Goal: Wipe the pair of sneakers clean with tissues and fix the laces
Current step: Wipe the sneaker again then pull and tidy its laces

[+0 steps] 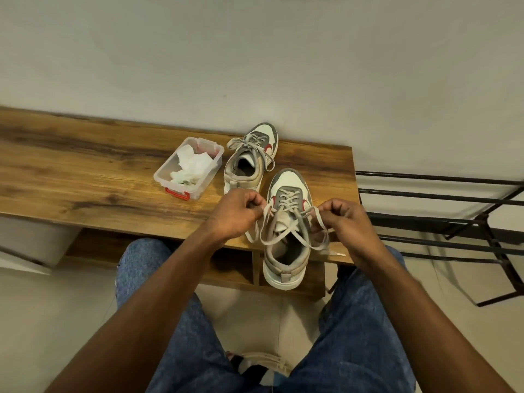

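Head view, near to far: your jeans-clad knees sit at the bottom, with a sandalled foot on the tiled floor between them. Your left hand has its fingers curled tight, pinching one lace end; your right hand does the same with the other end. The laces cross loosely over the opening of the near sneaker. This sneaker's heel hangs over the front edge of the bench, toe pointing away from you. The far sneaker stands just behind it and to the left, near the wall, with its laces tied in a bow. Each sneaker shows a red side mark; no writing is readable. Left of the far sneaker, just beside it, is a clear plastic box with red clips, holding crumpled tissues. Bare bench runs wide to the left of the box; the right edge ends close beside the sneakers. Past that edge stands a black metal rack.
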